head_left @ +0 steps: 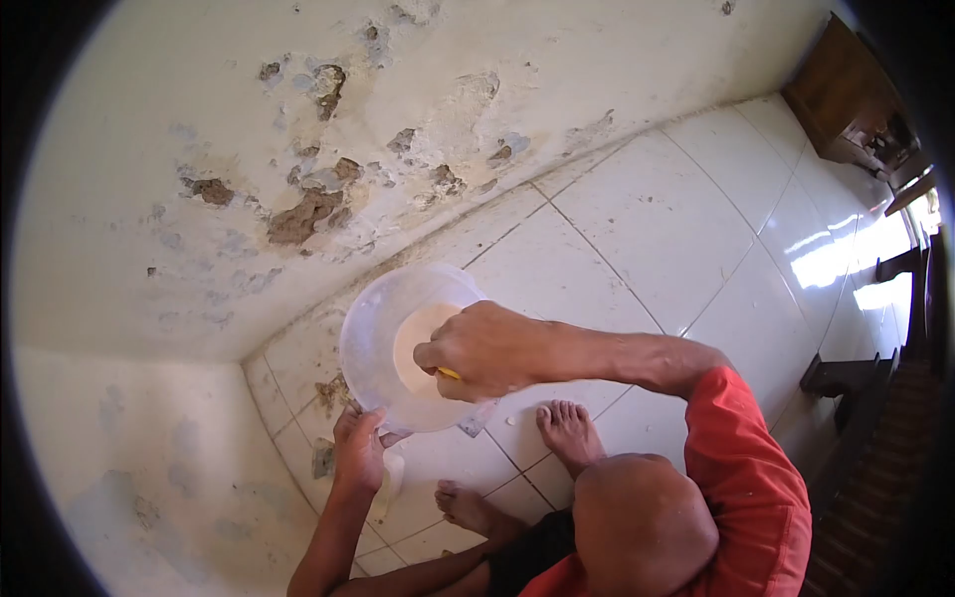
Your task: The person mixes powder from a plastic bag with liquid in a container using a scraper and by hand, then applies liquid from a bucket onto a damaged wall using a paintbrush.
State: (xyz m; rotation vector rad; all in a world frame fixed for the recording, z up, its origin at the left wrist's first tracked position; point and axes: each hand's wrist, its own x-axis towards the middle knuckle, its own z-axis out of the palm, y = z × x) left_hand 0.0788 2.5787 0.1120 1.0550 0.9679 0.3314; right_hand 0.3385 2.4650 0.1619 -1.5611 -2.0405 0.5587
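Observation:
A translucent white plastic bucket [373, 328] is tilted toward me above the tiled floor, with a pale cream mix [410, 348] inside. My left hand [360, 445] grips its near rim, thumb over the edge. Over the mouth of the bucket, my right hand [476, 350] is closed in a fist around a tool with a yellow handle [449, 373]. Only a bit of yellow shows; the tool's working end is hidden behind the hand and inside the bucket.
The wall [418, 90] has peeling paint and holes of exposed brown material low down. Crumbs lie on the white tiles [637, 229] along its foot. My bare feet [570, 434] and bent knee [647, 512] are close by. Dark wooden furniture [846, 90] stands at right.

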